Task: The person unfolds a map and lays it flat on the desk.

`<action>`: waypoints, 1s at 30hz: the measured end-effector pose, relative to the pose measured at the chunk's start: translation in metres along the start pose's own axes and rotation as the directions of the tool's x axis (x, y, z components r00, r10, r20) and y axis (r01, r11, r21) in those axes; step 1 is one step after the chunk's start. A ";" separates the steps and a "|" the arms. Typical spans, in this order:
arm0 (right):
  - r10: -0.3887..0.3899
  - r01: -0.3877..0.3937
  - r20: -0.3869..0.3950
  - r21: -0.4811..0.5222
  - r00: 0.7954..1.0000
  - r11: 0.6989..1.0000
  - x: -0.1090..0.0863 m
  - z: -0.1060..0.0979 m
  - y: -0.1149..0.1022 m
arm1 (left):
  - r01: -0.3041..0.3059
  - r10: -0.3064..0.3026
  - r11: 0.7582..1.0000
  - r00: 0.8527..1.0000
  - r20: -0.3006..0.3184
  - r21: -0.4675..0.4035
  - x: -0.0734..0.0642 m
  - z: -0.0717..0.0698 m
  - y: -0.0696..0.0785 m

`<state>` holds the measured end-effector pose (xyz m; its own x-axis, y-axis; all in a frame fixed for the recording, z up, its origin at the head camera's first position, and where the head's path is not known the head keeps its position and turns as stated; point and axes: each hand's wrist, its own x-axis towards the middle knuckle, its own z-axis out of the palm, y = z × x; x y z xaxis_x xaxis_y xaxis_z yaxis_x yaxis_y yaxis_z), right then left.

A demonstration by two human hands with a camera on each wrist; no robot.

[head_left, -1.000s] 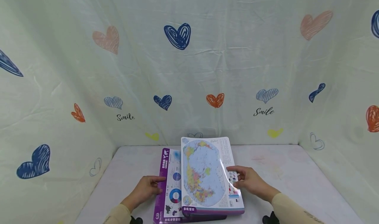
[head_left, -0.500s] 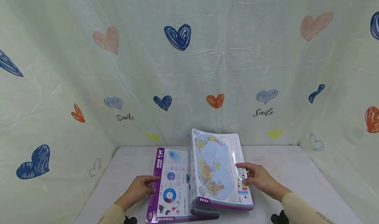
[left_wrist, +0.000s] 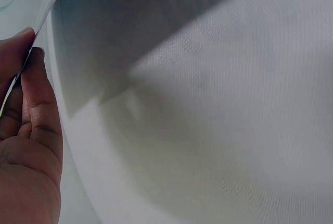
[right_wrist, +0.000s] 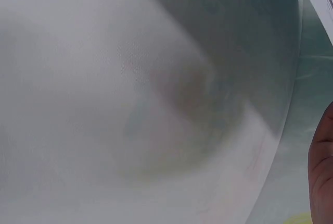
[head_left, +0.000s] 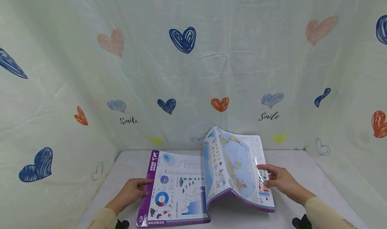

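Note:
A folded, glossy world map sheet (head_left: 235, 168) with a purple border is partly spread above the white table. Its left panel (head_left: 169, 202) carries charts, its right panel a coloured oval map. Between them the sheet rises in a fold at the middle. My left hand (head_left: 130, 192) pinches the left edge between thumb and fingers, and in the left wrist view that hand (left_wrist: 31, 146) grips the thin sheet edge. My right hand (head_left: 281, 182) pinches the right edge. In the right wrist view only part of the right hand (right_wrist: 322, 177) and a corner of the sheet show.
The white table (head_left: 302, 202) lies under the sheet. A pale curtain (head_left: 235, 71) printed with hearts and the word "Smile" hangs behind the table and at both sides. Small black objects show beneath each wrist in the head view.
My hands have moved apart, the left one leftward and the right one rightward. The overlapping panels have spread, uncovering more of the left panel and a raised middle fold.

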<state>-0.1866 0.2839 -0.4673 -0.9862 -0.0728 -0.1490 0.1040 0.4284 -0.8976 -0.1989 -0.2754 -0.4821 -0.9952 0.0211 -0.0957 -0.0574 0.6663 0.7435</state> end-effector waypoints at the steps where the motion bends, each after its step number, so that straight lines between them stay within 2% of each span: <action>1: 0.005 -0.005 -0.004 -0.011 1.000 1.000 -0.001 -0.004 0.002 | 0.007 -0.007 1.000 1.000 0.000 0.004 0.000 -0.002 -0.001; 16: 0.019 -0.023 -0.029 -0.139 0.999 0.990 -0.007 -0.048 0.028 | 0.049 -0.048 0.997 0.999 -0.006 0.054 -0.002 -0.025 -0.014; 22: 0.032 -0.042 -0.047 -0.228 0.998 0.973 -0.006 -0.060 0.039 | 0.053 -0.053 0.997 0.999 0.000 0.060 -0.002 -0.030 -0.017; 30: -0.006 -0.009 -0.045 -0.330 0.999 0.944 -0.007 -0.069 0.044 | 0.067 -0.067 0.997 0.998 0.010 0.048 -0.001 -0.038 -0.021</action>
<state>-0.1836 0.3657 -0.4774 -0.9916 -0.0353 -0.1247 0.0642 0.7022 -0.7090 -0.1995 -0.3175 -0.4723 -0.9882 -0.0162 -0.1523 -0.1198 0.7010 0.7030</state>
